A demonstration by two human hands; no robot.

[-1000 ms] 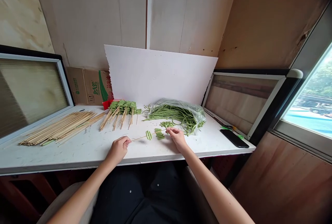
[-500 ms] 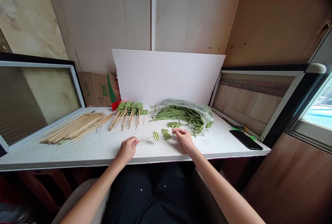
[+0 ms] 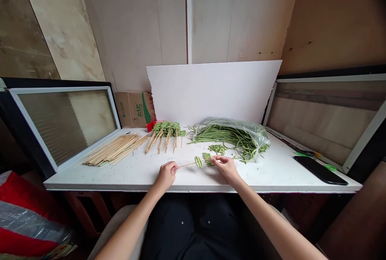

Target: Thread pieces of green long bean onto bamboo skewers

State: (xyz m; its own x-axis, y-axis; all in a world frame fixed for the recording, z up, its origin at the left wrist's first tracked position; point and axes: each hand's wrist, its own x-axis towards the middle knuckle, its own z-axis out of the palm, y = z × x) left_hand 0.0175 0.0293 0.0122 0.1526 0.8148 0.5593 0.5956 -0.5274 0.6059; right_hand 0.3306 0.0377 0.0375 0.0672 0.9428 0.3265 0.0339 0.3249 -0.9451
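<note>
My left hand (image 3: 167, 175) is closed around the blunt end of a thin bamboo skewer (image 3: 187, 165), which points to the right. Several short green bean pieces (image 3: 198, 161) are threaded crosswise on it. My right hand (image 3: 225, 166) has thumb and fingers pinched together near the skewer's far end; whatever is between the fingertips is too small to tell. Just left of those fingertips lies a row of cut bean pieces (image 3: 206, 158) on the white table (image 3: 126, 177). Behind them sits a small heap of bean bits (image 3: 217, 148).
Long beans (image 3: 221, 134) spill from a clear plastic bag (image 3: 256, 131). Finished bean skewers (image 3: 167, 129) are stacked left of it, with loose bamboo skewers (image 3: 116, 149) farther left. A black phone (image 3: 319, 169) lies at right. A cardboard box (image 3: 131, 109) and white board (image 3: 214, 91) stand behind.
The camera view has swung left, so everything sits farther right in the picture. My right hand has come slightly closer to my left along the skewer. The left hand keeps its hold.
</note>
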